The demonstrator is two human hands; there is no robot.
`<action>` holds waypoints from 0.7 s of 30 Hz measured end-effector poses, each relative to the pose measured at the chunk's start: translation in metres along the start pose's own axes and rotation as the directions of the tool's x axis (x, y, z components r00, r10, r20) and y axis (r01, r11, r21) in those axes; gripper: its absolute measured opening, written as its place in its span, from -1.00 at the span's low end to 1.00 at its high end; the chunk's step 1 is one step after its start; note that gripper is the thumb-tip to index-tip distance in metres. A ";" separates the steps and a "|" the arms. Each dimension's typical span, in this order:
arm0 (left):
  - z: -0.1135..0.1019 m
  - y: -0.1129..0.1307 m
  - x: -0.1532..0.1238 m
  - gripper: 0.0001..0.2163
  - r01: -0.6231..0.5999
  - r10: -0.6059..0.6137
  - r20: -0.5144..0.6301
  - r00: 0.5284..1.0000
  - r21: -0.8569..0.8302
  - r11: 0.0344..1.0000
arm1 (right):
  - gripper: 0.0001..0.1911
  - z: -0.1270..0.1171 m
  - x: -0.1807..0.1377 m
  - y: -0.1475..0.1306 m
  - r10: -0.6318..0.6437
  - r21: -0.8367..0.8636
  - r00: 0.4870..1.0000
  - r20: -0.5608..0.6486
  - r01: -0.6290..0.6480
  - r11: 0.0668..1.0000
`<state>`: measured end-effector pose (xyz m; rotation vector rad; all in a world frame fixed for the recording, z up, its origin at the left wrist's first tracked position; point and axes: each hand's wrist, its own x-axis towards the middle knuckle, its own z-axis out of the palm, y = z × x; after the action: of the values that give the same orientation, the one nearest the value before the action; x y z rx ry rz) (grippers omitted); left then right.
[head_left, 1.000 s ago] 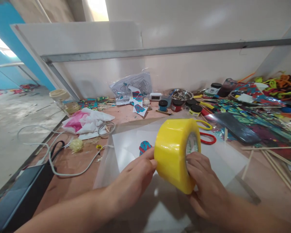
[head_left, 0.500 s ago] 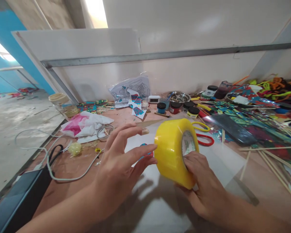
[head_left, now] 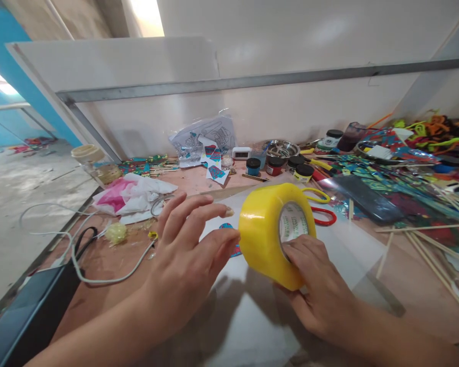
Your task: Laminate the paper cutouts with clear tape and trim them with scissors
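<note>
A wide roll of yellow packing tape [head_left: 262, 232] is held up over the white sheet, its printed core facing right. My right hand [head_left: 317, 285] grips its lower right rim, fingers hooked into the core. At the roll's left side is my left hand [head_left: 191, 255], fingers curved and apart, the thumb tip at or against the tape's surface. Nothing shows between those fingers. Partly hidden behind the left thumb, a small blue and red coloured piece [head_left: 226, 226] lies on the white sheet [head_left: 352, 260]. Behind the roll, scissors with a yellow and a red handle loop [head_left: 323, 216] show in part.
Paint jars [head_left: 253, 166], a steel bowl [head_left: 281, 149] and a small white clock [head_left: 241, 153] line the back. To the right lie a dark phone-like slab [head_left: 367, 199] and thin sticks [head_left: 432, 265]. Crumpled tissue [head_left: 137, 196], a white cable [head_left: 110, 282] and a black box [head_left: 26, 311] are left.
The tape roll has shifted slightly left and turned, showing more of its core. My left hand's fingers have spread a little, and the thumb stays close to the roll.
</note>
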<state>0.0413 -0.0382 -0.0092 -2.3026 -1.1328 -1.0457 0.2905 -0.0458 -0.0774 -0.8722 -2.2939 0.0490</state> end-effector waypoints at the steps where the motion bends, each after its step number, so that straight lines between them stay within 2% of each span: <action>1: 0.001 0.000 0.000 -0.86 -0.010 0.010 -0.001 1.000 0.012 1.000 | -0.33 0.000 0.001 0.000 -0.001 0.004 1.000 -0.002 0.001 1.000; 4: 0.003 0.002 0.000 -0.88 0.013 -0.012 0.031 0.999 -0.039 0.999 | -0.44 0.000 0.003 -0.002 0.000 0.049 1.000 -0.006 0.000 0.999; 7: 0.000 0.004 0.000 -0.89 0.116 -0.084 0.166 0.983 -0.194 0.974 | -0.55 0.000 0.005 -0.003 0.049 0.134 0.999 0.015 -0.050 0.990; 9: -0.005 0.005 0.000 -0.89 0.182 -0.108 0.266 0.958 -0.274 0.944 | -0.57 0.000 0.006 -0.003 0.070 0.175 0.997 0.019 -0.072 0.982; 12: -0.012 0.003 0.001 -0.88 0.234 -0.120 0.342 0.932 -0.315 0.920 | -0.56 -0.002 0.006 -0.003 0.080 0.214 0.997 0.018 -0.082 0.973; 13: -0.014 0.000 0.002 -0.90 0.223 -0.119 0.332 0.936 -0.295 0.929 | -0.57 -0.003 0.006 -0.003 0.096 0.220 0.995 0.025 -0.099 0.970; 15: -0.016 -0.006 0.004 -0.94 0.172 -0.129 0.223 0.966 -0.188 0.967 | -0.57 -0.004 0.005 -0.003 0.145 0.222 0.989 0.039 -0.150 0.963; 17: -0.016 -0.012 0.006 -0.79 0.131 -0.126 0.078 0.989 -0.059 0.990 | -0.54 -0.005 0.005 -0.003 0.180 0.225 0.982 0.053 -0.188 0.956; 18: -0.016 -0.015 0.006 -0.69 0.119 -0.118 0.040 0.992 -0.021 0.993 | -0.53 -0.005 0.006 -0.003 0.186 0.231 0.981 0.062 -0.195 0.953; 21: -0.013 -0.017 0.005 -0.43 0.051 -0.050 0.116 0.992 -0.006 0.999 | -0.54 -0.004 0.008 -0.006 0.149 0.246 0.985 0.084 -0.166 0.955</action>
<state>0.0235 -0.0328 0.0033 -2.3797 -1.2395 -0.9473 0.2855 -0.0463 -0.0682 -0.9276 -2.2096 0.4361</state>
